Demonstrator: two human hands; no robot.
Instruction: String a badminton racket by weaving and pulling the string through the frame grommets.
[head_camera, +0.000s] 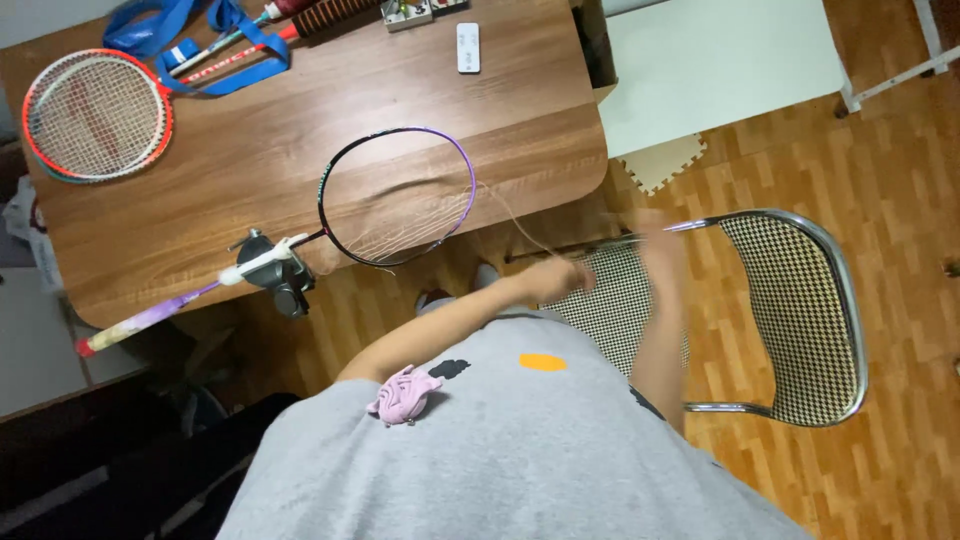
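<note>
The table (300, 150) is smooth brown wood-grain with a dull sheen, and the floor (880, 180) at 3 o'clock is glossier wood-look plank. The racket (397, 196) has a glossy black and purple frame with thin pale string (510, 215) trailing loose, its shaft in a dark metal clamp (275, 275). At 4 o'clock the chair (800, 300) pairs shiny chrome tubing with checked woven fabric; the shirt (520, 450) is matt grey cloth.

Table: my brown wooden table (300, 140) fills the upper left of the frame.
Upper left: my orange-rimmed badminton racket (97, 115) and a blue strap (170, 25).
Top centre: white remote (468, 47).
Middle: my black-and-purple racket (396, 196), clamped at the edge.
</note>
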